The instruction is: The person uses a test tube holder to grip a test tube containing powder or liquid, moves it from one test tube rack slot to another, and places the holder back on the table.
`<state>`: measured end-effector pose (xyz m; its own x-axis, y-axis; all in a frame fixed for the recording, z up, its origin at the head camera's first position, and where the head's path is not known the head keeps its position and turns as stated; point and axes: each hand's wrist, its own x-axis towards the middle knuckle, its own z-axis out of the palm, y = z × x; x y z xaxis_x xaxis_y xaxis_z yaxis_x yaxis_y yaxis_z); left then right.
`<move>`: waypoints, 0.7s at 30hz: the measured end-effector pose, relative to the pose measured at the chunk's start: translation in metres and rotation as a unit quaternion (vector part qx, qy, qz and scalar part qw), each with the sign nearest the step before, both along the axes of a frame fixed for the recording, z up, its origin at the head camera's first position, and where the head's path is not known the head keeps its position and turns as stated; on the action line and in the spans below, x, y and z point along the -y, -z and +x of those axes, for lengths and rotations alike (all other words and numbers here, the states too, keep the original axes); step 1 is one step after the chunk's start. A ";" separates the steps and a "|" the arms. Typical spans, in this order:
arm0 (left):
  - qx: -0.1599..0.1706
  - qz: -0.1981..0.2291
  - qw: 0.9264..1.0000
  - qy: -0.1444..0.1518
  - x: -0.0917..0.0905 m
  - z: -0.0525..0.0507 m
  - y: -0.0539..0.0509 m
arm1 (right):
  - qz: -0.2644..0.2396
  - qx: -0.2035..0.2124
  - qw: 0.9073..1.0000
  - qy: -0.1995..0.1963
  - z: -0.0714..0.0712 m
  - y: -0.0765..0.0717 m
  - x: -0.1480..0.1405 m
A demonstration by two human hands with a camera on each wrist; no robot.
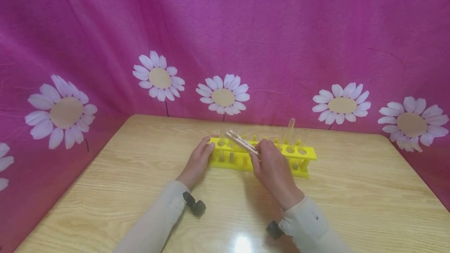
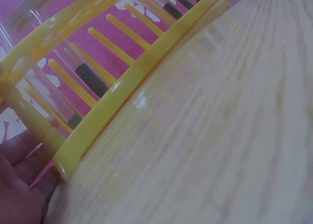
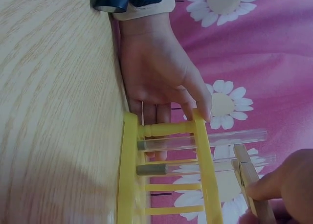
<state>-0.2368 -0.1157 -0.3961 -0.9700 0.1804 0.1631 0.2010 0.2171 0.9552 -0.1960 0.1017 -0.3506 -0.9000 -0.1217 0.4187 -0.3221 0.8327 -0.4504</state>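
Note:
A yellow test tube rack stands on the table. At its left end my left hand grips the end, thumb at the top bar and fingers behind, as the right wrist view shows the hand. My right hand pinches a wooden clamp, tilted over the rack's left part. In the right wrist view the clamp is at the upper part of the second glass tube, which has dark grey matter at its bottom. The end tube holds a little grey matter.
More glass tubes, one tall, stand at the rack's right end. Yellow pegs line the rack's back. The wooden table reaches a magenta cloth with white flowers behind and at both sides.

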 end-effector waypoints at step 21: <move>0.007 0.001 1.000 -0.011 0.001 -0.021 0.026 | 0.001 -0.012 1.000 0.000 0.000 0.001 0.001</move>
